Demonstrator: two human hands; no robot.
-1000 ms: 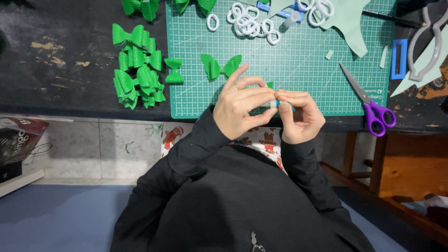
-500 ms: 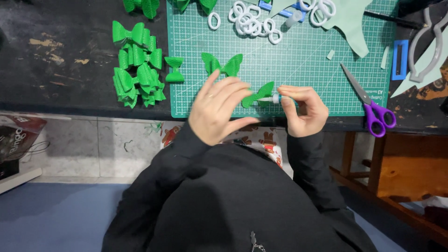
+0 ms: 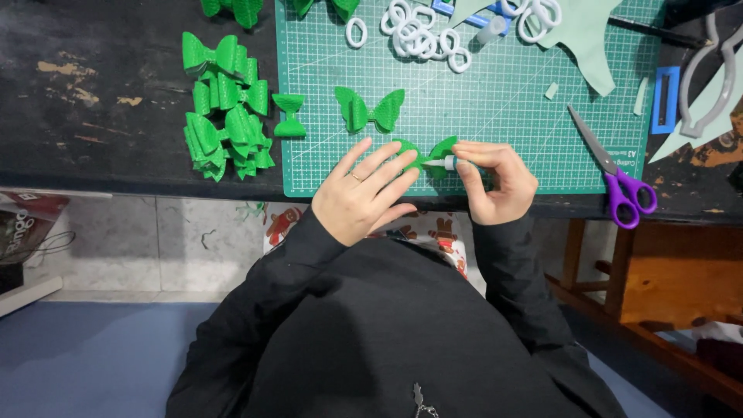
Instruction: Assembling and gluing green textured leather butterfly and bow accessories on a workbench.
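A heap of finished green bows [image 3: 226, 104] lies at the left on my dark table [image 3: 93, 101], and two more, a small bow [image 3: 289, 114] and a butterfly-shaped bow [image 3: 370, 109], rest on the green cutting mat [image 3: 495, 101], so I judge a good part of the batch is done. My left hand [image 3: 362, 193] lies with fingers spread, pressing the green bow in work [image 3: 424, 153] flat near the mat's front edge. My right hand [image 3: 495, 179] is closed around a small white-tipped tube [image 3: 441, 162], its tip touching the bow's middle; this one seems unfinished. White rings [image 3: 422, 35] and pale cut fabric [image 3: 588, 39] lie well beyond, purple-handled scissors [image 3: 615, 174] to the right. Nothing crowds my hands.
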